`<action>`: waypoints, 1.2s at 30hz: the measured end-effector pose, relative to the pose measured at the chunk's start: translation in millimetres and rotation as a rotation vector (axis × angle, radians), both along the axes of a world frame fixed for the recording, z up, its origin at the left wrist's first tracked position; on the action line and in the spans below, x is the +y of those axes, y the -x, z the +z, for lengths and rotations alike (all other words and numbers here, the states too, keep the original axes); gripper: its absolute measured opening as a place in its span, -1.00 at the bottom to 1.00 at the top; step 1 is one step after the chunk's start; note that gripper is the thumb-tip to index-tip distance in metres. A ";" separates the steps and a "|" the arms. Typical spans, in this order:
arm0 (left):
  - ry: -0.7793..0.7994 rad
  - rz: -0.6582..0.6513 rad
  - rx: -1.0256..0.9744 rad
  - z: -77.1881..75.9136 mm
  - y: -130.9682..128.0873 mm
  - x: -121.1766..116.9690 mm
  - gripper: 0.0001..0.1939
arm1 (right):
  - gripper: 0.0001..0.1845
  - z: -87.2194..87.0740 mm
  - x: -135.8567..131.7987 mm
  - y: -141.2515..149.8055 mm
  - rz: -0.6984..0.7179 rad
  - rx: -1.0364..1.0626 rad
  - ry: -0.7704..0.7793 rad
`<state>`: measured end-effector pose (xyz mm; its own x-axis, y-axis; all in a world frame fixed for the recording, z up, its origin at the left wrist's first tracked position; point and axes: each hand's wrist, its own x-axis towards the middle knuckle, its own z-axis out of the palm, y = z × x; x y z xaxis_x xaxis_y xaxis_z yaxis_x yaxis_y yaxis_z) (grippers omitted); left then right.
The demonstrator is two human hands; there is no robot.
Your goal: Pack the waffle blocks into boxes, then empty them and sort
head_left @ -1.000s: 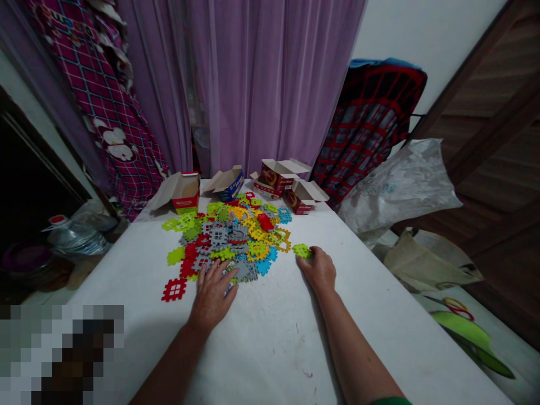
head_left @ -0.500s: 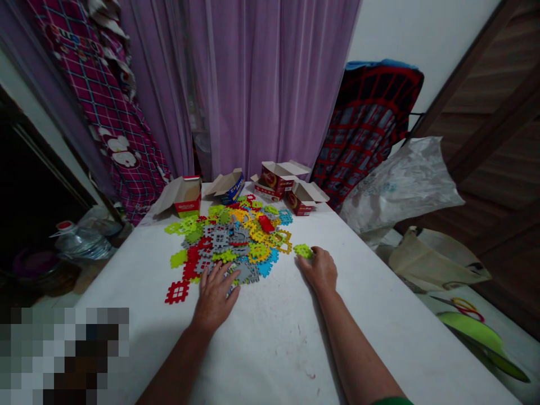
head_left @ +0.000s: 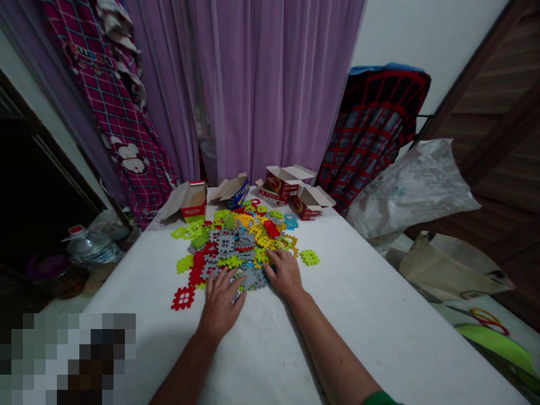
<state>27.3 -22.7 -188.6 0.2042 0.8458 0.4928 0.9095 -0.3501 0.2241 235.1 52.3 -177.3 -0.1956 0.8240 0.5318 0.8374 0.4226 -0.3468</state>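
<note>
A heap of flat interlocking plastic grid tiles (head_left: 236,247) in lime, grey, red, yellow and blue lies on a white table (head_left: 346,315). My left hand (head_left: 220,304) rests flat at the heap's near edge, its fingertips on a grey tile (head_left: 251,278). My right hand (head_left: 286,274) lies on the heap's near right side, its fingers spread over grey and yellow tiles. Neither hand visibly holds a tile. A lime tile (head_left: 310,257) sits apart, to the right of my right hand. A red grid tile (head_left: 183,298) lies left of my left hand.
Several opened red and blue cardboard boxes (head_left: 282,183) stand along the table's far edge before a purple curtain (head_left: 270,84). A plastic bag (head_left: 411,191) bulges beyond the right edge. A plastic bottle (head_left: 90,247) lies on the floor at left.
My right hand has slid left from beside the lime tile onto the heap. The lime tile stays where it was. My left hand has barely moved, and the view has shifted slightly.
</note>
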 end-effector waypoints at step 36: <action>-0.016 0.019 0.004 0.3 -1.1 -1.2 -0.63 | -0.68 -13.8 0.9 1.8 -0.073 0.149 0.029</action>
